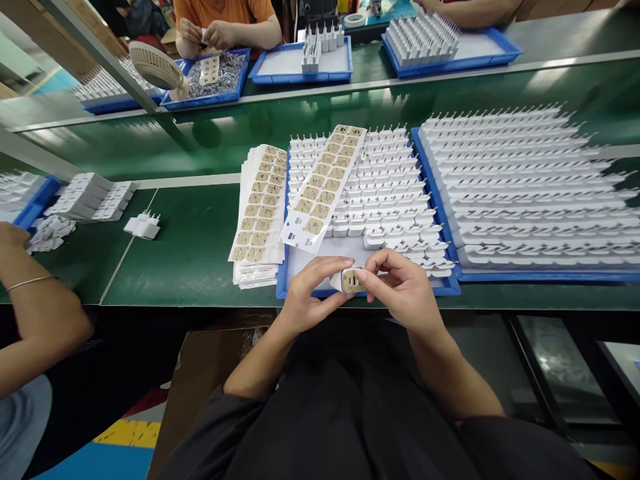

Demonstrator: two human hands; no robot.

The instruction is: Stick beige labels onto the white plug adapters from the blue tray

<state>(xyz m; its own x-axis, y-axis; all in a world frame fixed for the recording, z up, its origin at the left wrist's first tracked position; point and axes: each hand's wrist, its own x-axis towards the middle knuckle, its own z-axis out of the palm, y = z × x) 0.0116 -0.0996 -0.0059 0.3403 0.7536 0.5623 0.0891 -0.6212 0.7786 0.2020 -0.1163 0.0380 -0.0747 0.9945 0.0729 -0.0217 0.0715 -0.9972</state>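
A white charger plug (339, 283) is held between the fingers and thumb of my left hand (311, 288), its port face turned to the right. On that face lies a tan sticker (351, 281) with dark slots showing. My right hand (400, 285) pinches at the sticker's right edge, thumb and forefinger against it. Just beyond my hands, a blue tray (282, 283) carries rows of white charger plugs (385, 193) with their pins up. A sheet of tan stickers (327, 177) lies slantwise over those plugs.
Left of the tray is a stack of sticker sheets (260, 213). Another blue tray (500, 275) of plugs stands at right. Loose plugs (144, 225) lie on the green bench (175, 267). A co-worker's arm (37, 320) is at left; others work behind the raised ledge.
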